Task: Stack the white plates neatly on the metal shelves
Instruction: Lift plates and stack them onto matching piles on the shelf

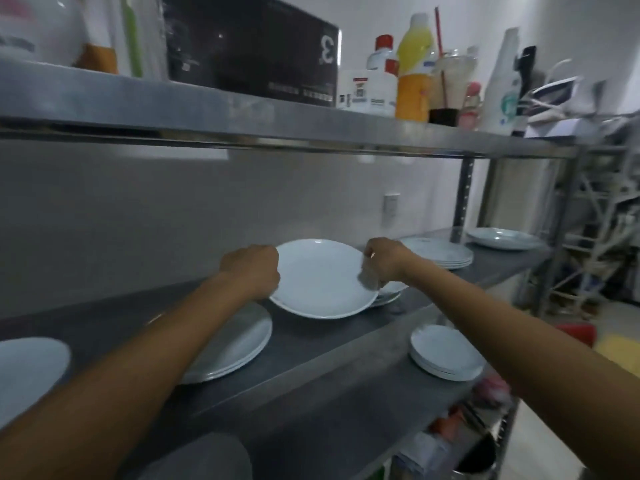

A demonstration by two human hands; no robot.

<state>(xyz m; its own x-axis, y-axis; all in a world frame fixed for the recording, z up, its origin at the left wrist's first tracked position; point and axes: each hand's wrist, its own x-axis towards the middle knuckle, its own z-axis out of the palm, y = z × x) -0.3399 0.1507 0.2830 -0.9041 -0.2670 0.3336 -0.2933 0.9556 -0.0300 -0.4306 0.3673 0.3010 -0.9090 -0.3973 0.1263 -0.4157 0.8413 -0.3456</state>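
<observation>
A large white plate (320,277) hangs just above the middle metal shelf (311,336), tilted toward me. My left hand (252,270) grips its left rim and my right hand (382,259) grips its right rim. Under its right edge lie other white plates (389,294), mostly hidden. Left of it, partly under my left forearm, sits a stack of plates (239,344). More stacks rest further right on the same shelf (441,252) and at its far end (502,237). A single plate (29,367) lies at the far left.
A stack of small plates (445,353) sits on the lower shelf (346,420). The top shelf (277,121) carries a dark box (249,46), bottles (414,67) and containers. A metal rack (595,220) stands at the right. The wall is close behind the shelves.
</observation>
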